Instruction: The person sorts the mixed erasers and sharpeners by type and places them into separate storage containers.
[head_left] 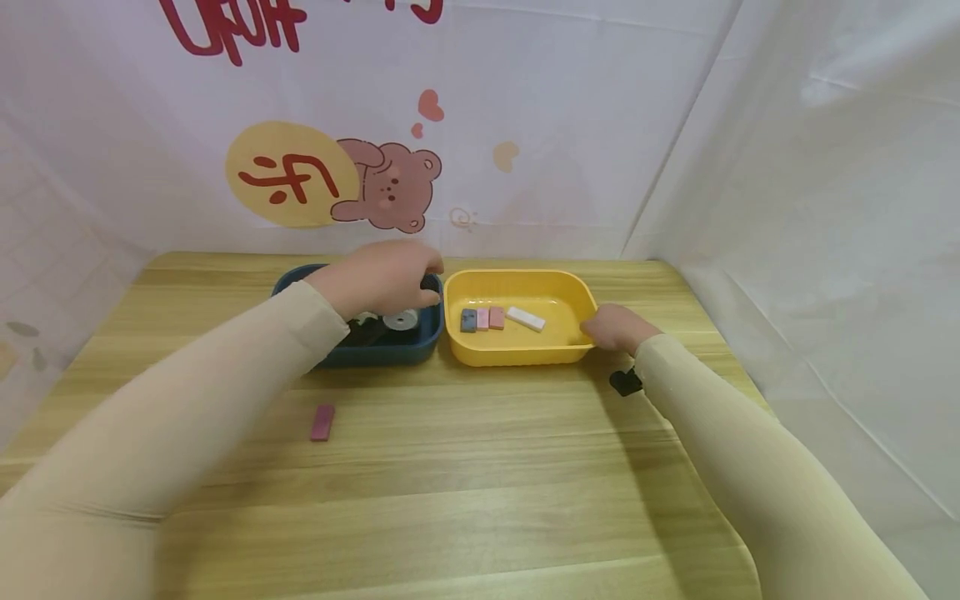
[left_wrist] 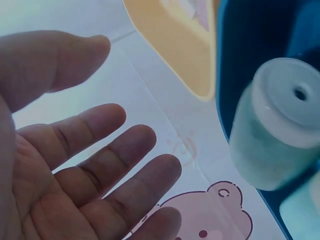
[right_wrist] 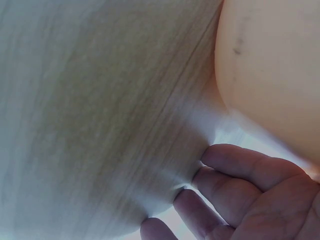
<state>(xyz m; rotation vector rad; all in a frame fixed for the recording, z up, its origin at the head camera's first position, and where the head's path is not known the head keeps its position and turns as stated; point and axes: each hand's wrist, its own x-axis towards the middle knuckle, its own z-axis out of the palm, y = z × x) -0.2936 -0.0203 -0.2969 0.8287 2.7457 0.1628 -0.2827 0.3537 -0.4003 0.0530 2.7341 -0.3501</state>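
Note:
My left hand (head_left: 386, 279) hovers over the dark blue bin (head_left: 375, 357), its fingers loosely extended and holding nothing. In the left wrist view a pale cylinder (left_wrist: 285, 125) with a small hole in its white top stands in that bin. My right hand (head_left: 621, 328) holds the right end of the yellow bin (head_left: 517, 357), the thumb side at the rim. The right wrist view has its other fingers (right_wrist: 245, 165) outside the wall, fingertips at the wooden table; the thumb is hidden there. Small grey, pink and red blocks (head_left: 482, 319) and a white bar (head_left: 527, 318) lie inside the yellow bin.
A dark pink block (head_left: 322, 422) lies on the wooden table (head_left: 480, 467) in front of the blue bin. Black items (head_left: 363, 333) and a white round piece (head_left: 401, 320) also sit in the blue bin. A printed curtain (head_left: 540, 125) hangs behind the table.

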